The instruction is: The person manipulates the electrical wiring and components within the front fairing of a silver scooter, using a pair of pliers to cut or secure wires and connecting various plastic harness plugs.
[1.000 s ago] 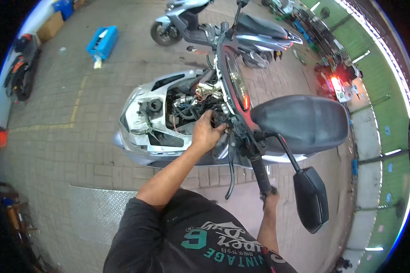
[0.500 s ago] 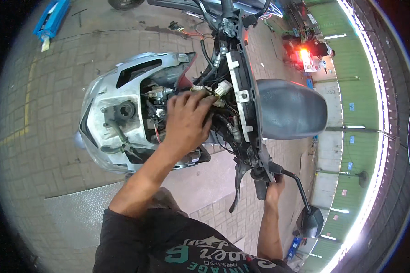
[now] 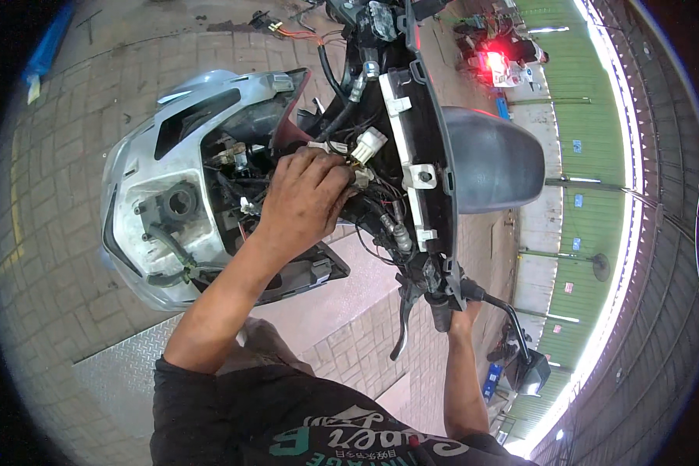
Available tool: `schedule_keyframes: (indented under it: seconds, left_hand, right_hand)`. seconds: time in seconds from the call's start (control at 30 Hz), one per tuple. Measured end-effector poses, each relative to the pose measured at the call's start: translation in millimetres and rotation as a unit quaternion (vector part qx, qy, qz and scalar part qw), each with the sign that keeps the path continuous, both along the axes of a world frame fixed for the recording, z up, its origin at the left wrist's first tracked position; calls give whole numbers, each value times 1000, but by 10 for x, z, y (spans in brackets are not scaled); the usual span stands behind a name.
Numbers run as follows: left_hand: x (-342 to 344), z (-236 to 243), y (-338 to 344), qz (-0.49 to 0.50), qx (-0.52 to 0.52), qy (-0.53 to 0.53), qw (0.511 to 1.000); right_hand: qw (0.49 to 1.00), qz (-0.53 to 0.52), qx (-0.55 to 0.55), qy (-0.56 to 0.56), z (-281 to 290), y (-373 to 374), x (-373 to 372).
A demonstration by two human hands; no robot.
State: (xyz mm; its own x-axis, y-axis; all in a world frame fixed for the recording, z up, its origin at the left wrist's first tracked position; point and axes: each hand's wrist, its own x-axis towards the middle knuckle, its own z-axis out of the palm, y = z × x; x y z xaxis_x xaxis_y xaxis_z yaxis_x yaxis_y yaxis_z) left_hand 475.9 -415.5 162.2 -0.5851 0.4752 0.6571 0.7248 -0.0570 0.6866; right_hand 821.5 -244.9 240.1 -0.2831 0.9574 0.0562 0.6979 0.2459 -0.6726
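The scooter's front cowl is opened up, with its wiring exposed behind the silver front panel (image 3: 144,194). My left hand (image 3: 307,194) reaches into the wiring with bent fingers. It closes around a small pale wire connector (image 3: 363,179), though its fingertips are partly hidden. Just above them sits a larger white connector (image 3: 369,145). My right hand (image 3: 465,317) is behind the black handlebar grip (image 3: 441,317), close to the mirror stem. Its fingers are hidden by the handlebar and the black cover (image 3: 433,144), so what they touch does not show.
A brake lever (image 3: 401,330) and a mirror (image 3: 531,377) jut out near my right arm. The dark seat (image 3: 495,159) lies beyond the handlebar. Loose wires (image 3: 299,33) stick out at the far side. A metal plate (image 3: 124,369) lies on the brick floor.
The view has shifted, so the scooter appears lower and larger, with its front panel farther left. My left hand stays at the wiring. My right hand stays behind the grip, less visible now.
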Motion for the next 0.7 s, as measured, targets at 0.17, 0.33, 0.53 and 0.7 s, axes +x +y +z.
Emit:
schedule_keyframes:
  seconds: [0.17,0.33,0.53,0.7]
  left_hand:
    - [35,-26,-3,-10,17,-22,1000]
    - [22,-11,102,23,37,-64,997]
    - [-10,-39,112,10,23,-116,993]
    - [-59,-106,-2,-64,63,-129,988]
  right_hand:
    - [999,15,-28,43,-16,1,38]
    - [994,1,-67,83,-25,14,122]
    - [991,-22,-100,91,-15,17,77]
    - [985,-38,-122,114,-45,83,203]
